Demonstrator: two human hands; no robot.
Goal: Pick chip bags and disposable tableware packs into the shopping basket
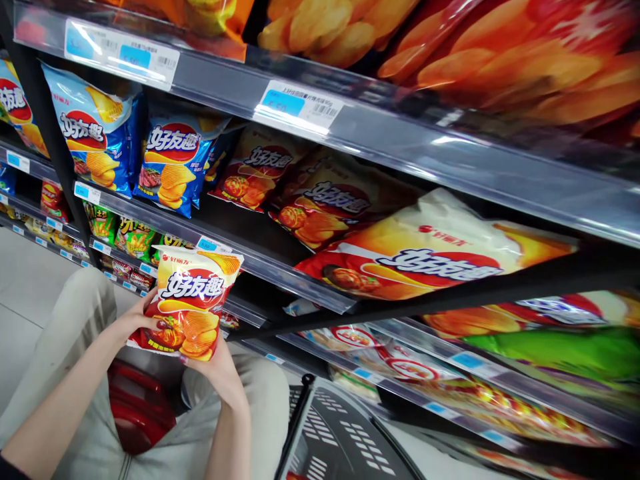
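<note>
1. We hold a red and cream chip bag (187,307) upright, slightly tilted, above our lap and in front of the store shelf (280,267), its printed front facing us.
2. Our left hand (143,323) is partly closed on the bag's lower left side, thumb over the front.
3. Our right hand (213,367) is curled at its lower right corner, supporting it; we cannot see all the fingers.
4. Behind the bag, we see small green snack bags (135,238) on a lower level.
5. Above these stand blue chip bags (173,160), with dark red chip bags (330,203) to their right and a large cream and red bag (430,250) leaning beyond.
6. Below, we see our pale trousers (260,400), a red object (137,407) between the legs, and a black basket (345,433) at right.
</note>
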